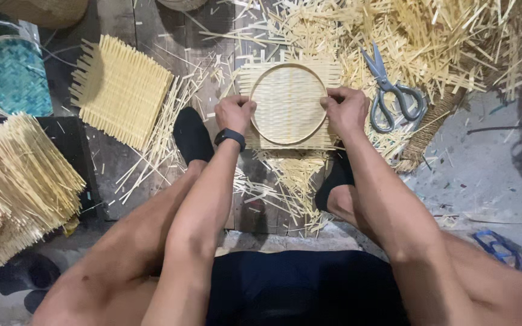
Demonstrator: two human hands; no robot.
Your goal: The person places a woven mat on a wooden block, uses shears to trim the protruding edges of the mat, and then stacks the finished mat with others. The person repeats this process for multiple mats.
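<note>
Lying flat, pale woven bamboo mat [287, 102] under round hoop [255, 124].

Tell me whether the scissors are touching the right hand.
Apart. The head view shows the scissors lying on the straw scraps, with a strip of scraps visible between their handles and the right hand, which grips the round hoop.
</note>
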